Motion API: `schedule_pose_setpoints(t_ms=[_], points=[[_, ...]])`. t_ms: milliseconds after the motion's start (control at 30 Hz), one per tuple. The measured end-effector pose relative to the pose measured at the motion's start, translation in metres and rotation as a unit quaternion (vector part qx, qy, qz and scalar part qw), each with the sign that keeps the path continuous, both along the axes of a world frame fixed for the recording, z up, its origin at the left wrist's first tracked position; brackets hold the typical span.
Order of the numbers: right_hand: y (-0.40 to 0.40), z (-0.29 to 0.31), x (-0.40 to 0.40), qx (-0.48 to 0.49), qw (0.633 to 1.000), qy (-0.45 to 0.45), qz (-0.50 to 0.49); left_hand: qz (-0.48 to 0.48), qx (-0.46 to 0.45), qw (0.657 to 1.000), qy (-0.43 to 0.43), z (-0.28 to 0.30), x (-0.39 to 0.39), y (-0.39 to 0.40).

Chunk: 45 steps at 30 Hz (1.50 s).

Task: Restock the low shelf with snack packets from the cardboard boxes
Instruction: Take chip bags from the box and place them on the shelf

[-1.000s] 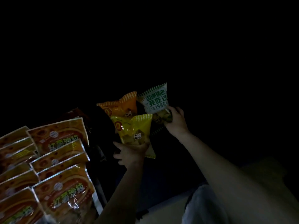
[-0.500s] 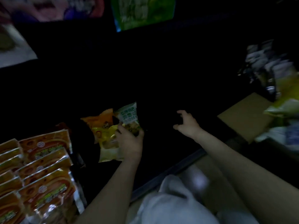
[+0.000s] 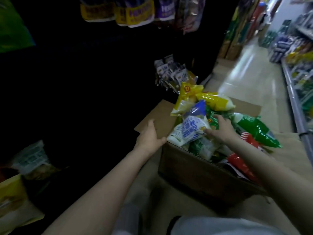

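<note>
Bare forearms, no sleeves; light grey garment (image 3: 220, 226) below.

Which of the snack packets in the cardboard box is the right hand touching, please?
The blue-and-white packet at the box's near-left corner; the right hand rests on it, while the yellow, green and red packets lie apart.
</note>
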State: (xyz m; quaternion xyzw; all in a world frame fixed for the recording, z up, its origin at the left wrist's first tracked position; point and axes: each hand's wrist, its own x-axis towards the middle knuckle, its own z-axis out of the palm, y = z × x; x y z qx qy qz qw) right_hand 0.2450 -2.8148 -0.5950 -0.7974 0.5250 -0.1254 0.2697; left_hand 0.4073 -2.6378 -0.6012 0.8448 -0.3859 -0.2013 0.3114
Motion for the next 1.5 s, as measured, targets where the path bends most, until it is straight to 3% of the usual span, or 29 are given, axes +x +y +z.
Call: schedule_pose_setpoints(t_ms=[67, 133, 233, 333, 400, 500, 567, 700, 800, 867, 900, 967, 1033, 1100, 1167, 1300, 1500], points=[[-0.013, -0.014, 0.004, 0.053, 0.996, -0.054, -0.037, -0.055, 0.046, 0.997, -0.013, -0.006, -0.009, -0.008], [-0.016, -0.028, 0.016, 0.044, 0.998, -0.047, -0.017, -0.077, 0.071, 0.994, -0.016, -0.008, -0.01, -0.008], [-0.013, -0.033, 0.033, -0.039, 0.998, -0.05, -0.007, -0.044, 0.043, 0.998, 0.011, -0.008, -0.003, -0.006], [-0.013, -0.02, 0.029, -0.068, 0.985, -0.133, -0.087, -0.011, 0.012, 1.0, 0.026, -0.004, -0.003, -0.01], [-0.014, -0.005, 0.016, -0.061, 0.976, -0.192, -0.087, 0.032, -0.046, 0.996, 0.066, 0.002, -0.007, -0.014], [0.0, 0.017, -0.004, -0.05, 0.964, -0.259, 0.041, 0.084, -0.149, 0.956, 0.237, 0.013, -0.015, -0.025], [0.019, 0.028, -0.013, -0.023, 0.96, -0.24, 0.146, 0.069, -0.183, 0.926, 0.322, 0.018, -0.026, -0.029], [0.045, 0.044, -0.03, 0.153, 0.929, -0.204, 0.267, 0.095, -0.215, 0.922, 0.307, 0.013, -0.04, -0.036], [0.037, 0.054, -0.049, 0.23, 0.911, -0.261, 0.221, 0.166, -0.237, 0.894, 0.342, 0.01, -0.046, -0.049], [0.014, 0.048, -0.061, 0.139, 0.943, -0.278, 0.123, 0.172, -0.248, 0.878, 0.371, 0.009, -0.053, -0.061], [-0.005, 0.04, -0.066, 0.046, 0.968, -0.242, 0.054, 0.168, -0.246, 0.88, 0.371, 0.008, -0.057, -0.065], [-0.046, 0.029, -0.077, -0.101, 0.99, -0.086, -0.045, 0.161, -0.237, 0.889, 0.356, 0.006, -0.063, -0.07], [-0.079, 0.017, -0.09, -0.103, 0.989, 0.064, -0.086, 0.158, -0.224, 0.895, 0.352, 0.001, -0.066, -0.074], [-0.093, 0.004, -0.099, -0.029, 0.985, 0.144, -0.089, 0.15, -0.201, 0.91, 0.331, -0.004, -0.069, -0.077], [-0.091, -0.007, -0.098, -0.011, 0.986, 0.156, -0.065, 0.15, -0.182, 0.924, 0.3, -0.009, -0.069, -0.079], [-0.082, 0.0, -0.085, -0.111, 0.984, 0.138, 0.003, 0.154, -0.174, 0.928, 0.291, -0.018, -0.069, -0.089], [-0.083, -0.006, -0.086, -0.07, 0.977, 0.2, 0.023, 0.095, -0.159, 0.947, 0.262, -0.022, -0.082, -0.096]])
